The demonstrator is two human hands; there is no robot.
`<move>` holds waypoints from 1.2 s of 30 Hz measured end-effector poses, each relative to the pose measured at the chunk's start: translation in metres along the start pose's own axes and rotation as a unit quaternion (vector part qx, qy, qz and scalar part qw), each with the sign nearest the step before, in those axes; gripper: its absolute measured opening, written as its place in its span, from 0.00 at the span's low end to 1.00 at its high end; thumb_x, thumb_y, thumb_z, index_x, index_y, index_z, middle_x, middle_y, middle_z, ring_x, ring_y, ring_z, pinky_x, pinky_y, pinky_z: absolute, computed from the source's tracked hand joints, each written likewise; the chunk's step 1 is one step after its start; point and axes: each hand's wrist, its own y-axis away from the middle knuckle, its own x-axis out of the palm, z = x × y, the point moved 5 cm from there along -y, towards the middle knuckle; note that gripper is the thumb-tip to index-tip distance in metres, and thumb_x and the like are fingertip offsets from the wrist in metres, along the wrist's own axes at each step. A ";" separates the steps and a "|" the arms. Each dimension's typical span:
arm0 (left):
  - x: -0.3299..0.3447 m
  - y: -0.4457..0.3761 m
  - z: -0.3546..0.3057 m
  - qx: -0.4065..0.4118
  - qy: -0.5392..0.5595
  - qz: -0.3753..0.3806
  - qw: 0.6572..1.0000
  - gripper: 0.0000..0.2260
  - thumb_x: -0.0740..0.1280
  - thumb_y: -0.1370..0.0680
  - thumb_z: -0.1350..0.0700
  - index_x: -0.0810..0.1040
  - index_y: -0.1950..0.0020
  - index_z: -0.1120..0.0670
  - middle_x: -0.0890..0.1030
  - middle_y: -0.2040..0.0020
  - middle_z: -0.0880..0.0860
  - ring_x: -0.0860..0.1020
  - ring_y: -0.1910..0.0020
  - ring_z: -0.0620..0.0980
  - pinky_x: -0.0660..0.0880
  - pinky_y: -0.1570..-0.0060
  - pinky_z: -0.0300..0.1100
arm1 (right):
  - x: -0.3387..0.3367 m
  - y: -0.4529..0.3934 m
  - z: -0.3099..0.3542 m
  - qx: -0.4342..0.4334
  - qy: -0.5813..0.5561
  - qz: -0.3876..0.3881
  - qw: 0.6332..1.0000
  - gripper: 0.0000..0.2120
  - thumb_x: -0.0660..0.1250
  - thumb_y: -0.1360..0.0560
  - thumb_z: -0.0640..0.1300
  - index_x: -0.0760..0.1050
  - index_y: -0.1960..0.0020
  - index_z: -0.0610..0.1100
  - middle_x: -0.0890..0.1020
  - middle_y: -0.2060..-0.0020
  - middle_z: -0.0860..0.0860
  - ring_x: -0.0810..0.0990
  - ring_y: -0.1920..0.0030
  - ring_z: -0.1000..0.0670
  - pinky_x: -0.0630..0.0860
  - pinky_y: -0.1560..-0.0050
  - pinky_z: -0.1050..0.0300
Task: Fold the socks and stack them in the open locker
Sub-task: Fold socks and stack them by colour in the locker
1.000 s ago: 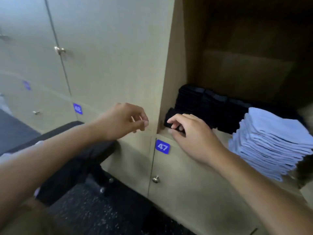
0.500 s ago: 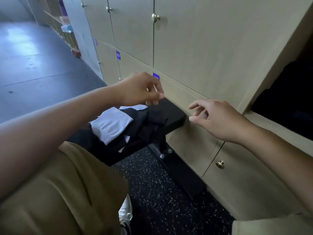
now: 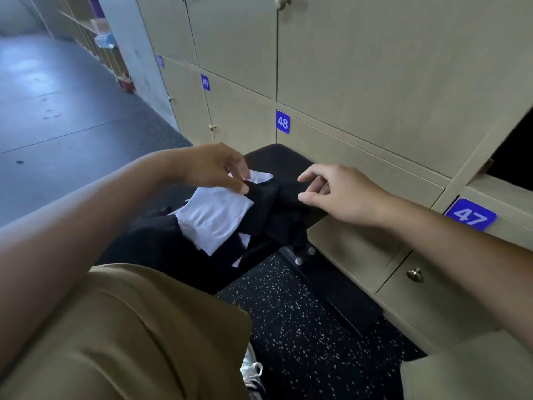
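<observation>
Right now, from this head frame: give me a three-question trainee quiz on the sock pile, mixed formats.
1. True or false: the right hand grips a white sock.
2. Which locker number plate sits on the door directly behind the bench? A) 48 B) 47 C) 49
3. Fill in: the left hand's fingers sit where the white sock meets the ___ socks.

Key: 1 false, it hovers open over the pile. 2 A, plate 48. 3 black.
</observation>
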 end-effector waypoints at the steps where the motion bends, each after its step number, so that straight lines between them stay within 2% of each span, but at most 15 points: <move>1: 0.002 -0.001 0.008 -0.009 -0.017 0.017 1.000 0.11 0.77 0.25 0.50 0.83 0.44 0.48 0.83 0.49 0.41 0.80 0.52 0.35 0.74 0.46 0.38 | 0.006 -0.005 0.002 0.002 -0.007 -0.001 1.000 0.14 0.71 0.23 0.52 0.77 0.38 0.52 0.82 0.58 0.59 0.79 0.56 0.59 0.75 0.50 0.59; 3: 0.005 -0.004 0.018 -0.022 -0.037 0.040 0.998 0.12 0.77 0.25 0.51 0.83 0.43 0.49 0.82 0.49 0.39 0.79 0.49 0.34 0.73 0.46 0.37 | 0.015 -0.012 0.004 0.011 -0.024 -0.004 1.000 0.14 0.71 0.23 0.52 0.76 0.39 0.53 0.83 0.58 0.58 0.80 0.55 0.57 0.76 0.48 0.57; 5: 0.007 -0.006 0.026 -0.032 -0.047 0.049 0.997 0.12 0.77 0.25 0.52 0.82 0.43 0.50 0.82 0.48 0.41 0.81 0.46 0.41 0.74 0.45 0.39 | 0.025 -0.019 0.007 0.019 -0.044 0.004 0.999 0.13 0.71 0.23 0.51 0.76 0.40 0.52 0.83 0.57 0.56 0.81 0.54 0.55 0.76 0.51 0.58; 7: 0.008 -0.008 0.030 -0.042 -0.068 0.047 0.996 0.11 0.78 0.26 0.51 0.81 0.47 0.49 0.83 0.46 0.45 0.81 0.45 0.47 0.76 0.41 0.45 | 0.033 -0.025 0.008 0.027 -0.065 0.016 0.997 0.11 0.71 0.23 0.50 0.77 0.41 0.53 0.84 0.56 0.54 0.82 0.54 0.53 0.77 0.53 0.57; 9: 0.007 -0.009 0.031 -0.052 -0.090 0.046 0.994 0.10 0.78 0.26 0.50 0.80 0.50 0.47 0.81 0.47 0.47 0.80 0.48 0.48 0.76 0.47 0.44 | 0.041 -0.030 0.009 0.036 -0.083 0.032 0.995 0.11 0.71 0.23 0.49 0.77 0.41 0.54 0.85 0.54 0.53 0.82 0.53 0.52 0.77 0.53 0.56; 12: 0.005 -0.007 0.031 -0.052 -0.102 0.037 0.993 0.07 0.76 0.25 0.52 0.80 0.51 0.49 0.80 0.55 0.46 0.78 0.57 0.46 0.70 0.60 0.39 | 0.049 -0.037 0.013 0.043 -0.112 0.056 0.991 0.11 0.71 0.23 0.50 0.78 0.40 0.55 0.84 0.52 0.52 0.79 0.56 0.53 0.73 0.56 0.58; 16: -0.009 0.003 0.027 -0.040 -0.084 0.020 0.995 0.05 0.74 0.23 0.54 0.80 0.56 0.49 0.80 0.60 0.46 0.77 0.60 0.46 0.69 0.61 0.39 | 0.058 -0.039 0.018 0.047 -0.157 0.054 0.985 0.10 0.72 0.23 0.48 0.82 0.41 0.50 0.76 0.65 0.55 0.72 0.66 0.58 0.67 0.62 0.66; 18: -0.021 0.009 0.023 -0.033 -0.071 -0.004 0.997 0.05 0.72 0.22 0.53 0.79 0.57 0.49 0.80 0.58 0.48 0.78 0.58 0.48 0.71 0.58 0.41 | 0.060 -0.040 0.022 0.041 -0.164 0.029 0.985 0.10 0.73 0.23 0.47 0.83 0.43 0.48 0.72 0.66 0.56 0.71 0.67 0.58 0.66 0.63 0.68; 20: -0.032 0.013 0.018 -0.025 -0.068 -0.032 0.997 0.07 0.70 0.20 0.53 0.78 0.57 0.51 0.79 0.58 0.49 0.76 0.58 0.49 0.70 0.59 0.42 | 0.056 -0.041 0.027 0.029 -0.187 -0.011 0.982 0.09 0.74 0.24 0.47 0.83 0.44 0.49 0.73 0.65 0.56 0.72 0.65 0.58 0.68 0.59 0.66; 23: -0.045 0.020 0.012 -0.029 -0.049 -0.079 0.995 0.08 0.70 0.19 0.53 0.77 0.56 0.52 0.77 0.59 0.48 0.74 0.60 0.46 0.68 0.61 0.41 | 0.044 -0.042 0.029 0.022 -0.240 -0.085 0.967 0.06 0.76 0.27 0.47 0.84 0.51 0.53 0.80 0.60 0.53 0.80 0.56 0.52 0.79 0.47 0.55; 25: -0.051 0.023 0.010 -0.035 -0.029 -0.110 0.993 0.07 0.70 0.20 0.51 0.78 0.53 0.53 0.79 0.56 0.49 0.76 0.58 0.48 0.69 0.59 0.42 | 0.034 -0.039 0.030 0.020 -0.261 -0.135 0.955 0.06 0.77 0.29 0.46 0.83 0.54 0.54 0.81 0.60 0.52 0.81 0.56 0.49 0.81 0.45 0.46; 27: -0.056 0.026 0.009 -0.040 -0.005 -0.142 0.989 0.07 0.71 0.20 0.51 0.78 0.52 0.54 0.81 0.54 0.52 0.77 0.55 0.52 0.70 0.56 0.44 | 0.022 -0.035 0.031 0.021 -0.276 -0.183 0.943 0.09 0.78 0.30 0.44 0.82 0.53 0.53 0.81 0.59 0.52 0.80 0.57 0.51 0.81 0.45 0.47; 31: -0.063 0.031 0.004 -0.047 0.037 -0.198 0.978 0.08 0.70 0.21 0.50 0.77 0.48 0.54 0.83 0.50 0.57 0.79 0.52 0.56 0.75 0.53 0.48 | -0.008 -0.024 0.028 0.018 -0.311 -0.259 0.914 0.13 0.78 0.31 0.40 0.79 0.53 0.54 0.83 0.52 0.55 0.82 0.47 0.52 0.80 0.42 0.51; 33: -0.065 0.032 0.001 -0.044 0.039 -0.219 0.974 0.10 0.69 0.20 0.51 0.74 0.44 0.54 0.84 0.52 0.58 0.79 0.54 0.58 0.77 0.52 0.52 | -0.022 -0.019 0.024 0.016 -0.331 -0.277 0.902 0.14 0.77 0.30 0.38 0.79 0.52 0.54 0.82 0.51 0.54 0.82 0.46 0.52 0.81 0.44 0.51; 36: -0.062 0.033 -0.006 -0.034 0.034 -0.209 0.977 0.12 0.67 0.18 0.55 0.67 0.39 0.53 0.80 0.55 0.58 0.75 0.59 0.58 0.75 0.56 0.52 | -0.042 -0.010 0.015 0.016 -0.373 -0.280 0.884 0.13 0.76 0.29 0.36 0.79 0.50 0.51 0.83 0.51 0.51 0.82 0.50 0.53 0.81 0.48 0.51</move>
